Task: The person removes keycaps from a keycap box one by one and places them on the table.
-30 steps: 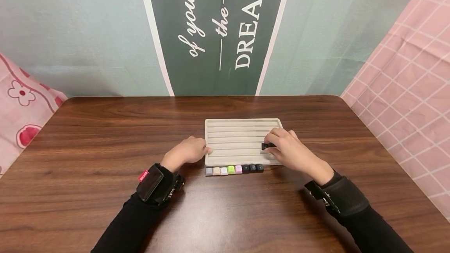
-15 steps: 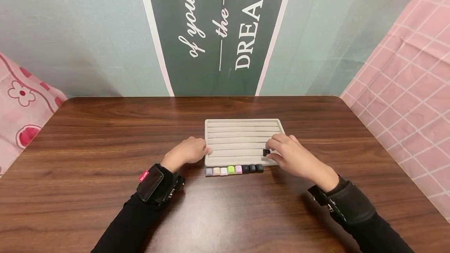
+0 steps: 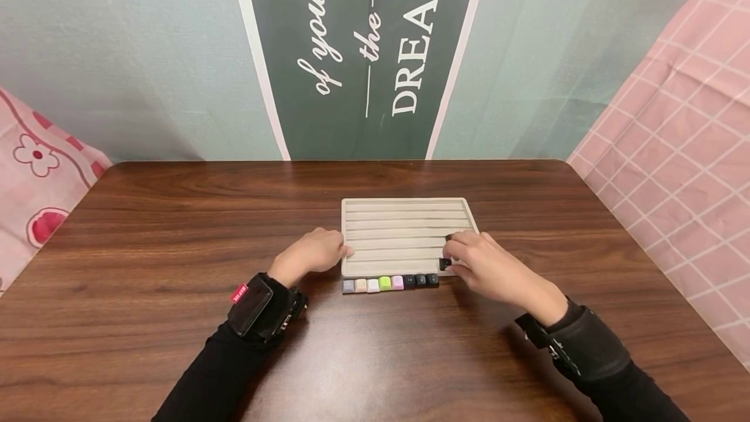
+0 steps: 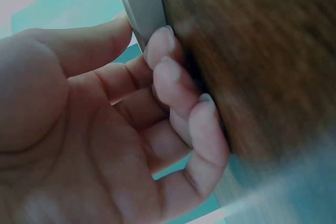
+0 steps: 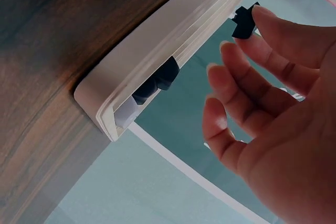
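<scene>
My left hand (image 3: 316, 249) grips the left edge of a cream ridged tray (image 3: 387, 234). In the left wrist view, its thumb lies at the rim and its curled fingers (image 4: 173, 85) bear against the side. Over the tray's front right part, my right hand (image 3: 492, 266) pinches a black keycap (image 3: 444, 264) between thumb and fingertip. The right wrist view shows that keycap (image 5: 244, 23) apart from the tray wall. Two black keycaps (image 5: 168, 73) and a whitish one (image 5: 126, 113) sit inside the tray's right end, mostly hidden by my hand in the head view.
Along the tray's front edge runs a row of keycaps on the brown wooden table (image 3: 375, 357): grey, beige, white, a green one (image 3: 385, 284), pink, and several black ones (image 3: 421, 280). A printed cloth (image 3: 363, 57) hangs behind the table.
My right hand has moved toward the tray's front edge, carrying the black keycap with it. My left hand, the tray and the keycap row have stayed in place.
</scene>
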Motion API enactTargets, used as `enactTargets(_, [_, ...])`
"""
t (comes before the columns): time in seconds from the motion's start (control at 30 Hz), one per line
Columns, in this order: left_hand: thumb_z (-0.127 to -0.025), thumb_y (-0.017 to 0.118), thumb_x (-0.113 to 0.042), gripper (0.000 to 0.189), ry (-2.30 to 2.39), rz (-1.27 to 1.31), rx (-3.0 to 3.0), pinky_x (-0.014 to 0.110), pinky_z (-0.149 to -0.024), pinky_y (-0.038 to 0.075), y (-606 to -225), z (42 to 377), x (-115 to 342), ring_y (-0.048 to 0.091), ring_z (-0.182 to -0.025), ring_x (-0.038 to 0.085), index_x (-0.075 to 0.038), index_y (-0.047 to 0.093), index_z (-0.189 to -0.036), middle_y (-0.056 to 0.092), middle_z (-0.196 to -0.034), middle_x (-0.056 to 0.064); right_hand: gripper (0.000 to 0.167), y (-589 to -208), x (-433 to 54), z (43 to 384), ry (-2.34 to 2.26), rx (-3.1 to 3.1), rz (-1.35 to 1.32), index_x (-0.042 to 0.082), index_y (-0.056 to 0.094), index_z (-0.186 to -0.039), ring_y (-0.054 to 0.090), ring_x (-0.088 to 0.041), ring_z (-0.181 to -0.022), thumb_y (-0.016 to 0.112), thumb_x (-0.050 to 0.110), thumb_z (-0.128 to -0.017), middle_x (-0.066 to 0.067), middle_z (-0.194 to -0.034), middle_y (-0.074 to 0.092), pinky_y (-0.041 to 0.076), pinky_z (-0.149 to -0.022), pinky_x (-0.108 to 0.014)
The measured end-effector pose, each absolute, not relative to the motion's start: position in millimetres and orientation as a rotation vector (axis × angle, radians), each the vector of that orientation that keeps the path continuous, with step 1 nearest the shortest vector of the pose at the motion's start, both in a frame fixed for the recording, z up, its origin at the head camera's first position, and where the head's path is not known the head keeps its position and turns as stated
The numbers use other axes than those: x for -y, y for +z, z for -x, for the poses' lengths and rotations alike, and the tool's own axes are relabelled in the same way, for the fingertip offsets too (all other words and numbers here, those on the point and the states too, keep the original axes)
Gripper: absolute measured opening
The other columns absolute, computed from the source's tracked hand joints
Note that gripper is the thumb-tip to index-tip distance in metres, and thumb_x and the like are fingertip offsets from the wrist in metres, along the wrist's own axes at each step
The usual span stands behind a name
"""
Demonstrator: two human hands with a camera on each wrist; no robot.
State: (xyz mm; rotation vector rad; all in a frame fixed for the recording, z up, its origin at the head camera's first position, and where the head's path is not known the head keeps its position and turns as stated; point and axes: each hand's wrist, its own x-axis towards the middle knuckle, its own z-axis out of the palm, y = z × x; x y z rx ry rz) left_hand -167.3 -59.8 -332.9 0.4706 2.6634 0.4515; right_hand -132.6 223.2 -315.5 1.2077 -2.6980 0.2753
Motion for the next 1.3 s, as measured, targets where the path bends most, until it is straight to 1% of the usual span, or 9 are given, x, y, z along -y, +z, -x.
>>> enactTargets(0.17, [-0.096, 0.048, -0.026, 0.026, 0.450, -0.463, -2.658, 0.035, -0.069, 0.041, -332.5, 167.4, 59.3, 0.049, -0.071, 0.020, -0.005, 0.060, -0.089, 0.054, -0.078, 0.006, 0.018, -315.9, -224.3, 130.8, 0.274, 2.739, -1.249, 0.011, 0.058, -0.079, 0.046, -0.010, -0.070, 0.074, 0.004, -0.074, 0.005, -0.075, 0.049, 0.038, -0.062, -0.031])
enactTargets(0.53, [-0.096, 0.047, -0.026, 0.025, 0.446, -0.471, -2.653, 0.034, -0.069, 0.040, -331.5, 168.3, 59.8, 0.048, -0.071, 0.020, -0.005, 0.060, -0.088, 0.054, -0.079, 0.006, 0.019, -316.9, -224.7, 130.7, 0.280, 2.742, -1.342, 0.011, 0.055, -0.076, 0.046, -0.011, -0.070, 0.072, 0.002, -0.075, 0.006, -0.073, 0.046, 0.039, -0.064, -0.031])
enactTargets(0.7, [-0.096, 0.047, -0.025, 0.025, 0.457, -0.478, -2.644, 0.032, -0.067, 0.039, -330.8, 168.3, 59.7, 0.046, -0.069, 0.019, -0.005, 0.060, -0.087, 0.053, -0.078, 0.006, 0.024, -319.6, -224.3, 130.5, 0.286, 2.745, -1.337, 0.012, 0.052, -0.074, 0.045, -0.010, -0.068, 0.073, 0.001, -0.073, 0.006, -0.071, 0.044, 0.039, -0.062, -0.029])
enactTargets(0.93, [-0.096, 0.047, -0.025, 0.026, 0.446, -0.491, -2.650, 0.032, -0.066, 0.039, -330.3, 167.5, 59.4, 0.045, -0.068, 0.019, -0.006, 0.058, -0.083, 0.052, -0.075, 0.005, 0.024, -322.7, -225.0, 128.4, 0.277, 2.779, -1.327, 0.012, 0.052, -0.073, 0.045, -0.009, -0.068, 0.073, 0.001, -0.072, 0.005, -0.071, 0.044, 0.041, -0.062, -0.029])
enactTargets(1.1, [-0.096, 0.047, -0.026, 0.026, 0.448, -0.484, -2.648, 0.033, -0.068, 0.040, -329.9, 167.4, 59.4, 0.047, -0.071, 0.019, -0.005, 0.059, -0.086, 0.053, -0.078, 0.005, 0.026, -325.9, -223.7, 126.7, 0.272, 2.729, -1.347, 0.012, 0.051, -0.072, 0.045, -0.009, -0.068, 0.074, 0.000, -0.071, 0.005, -0.070, 0.043, 0.041, -0.062, -0.030])
enactTargets(1.3, [-0.096, 0.047, -0.026, 0.026, 0.451, -0.472, -2.643, 0.034, -0.069, 0.040, -329.5, 167.2, 59.2, 0.048, -0.072, 0.020, -0.005, 0.060, -0.089, 0.055, -0.080, 0.006, 0.027, -328.3, -222.6, 125.6, 0.274, 2.720, -1.357, 0.011, 0.051, -0.073, 0.047, -0.011, -0.069, 0.074, 0.000, -0.071, 0.005, -0.071, 0.044, 0.041, -0.062, -0.031])
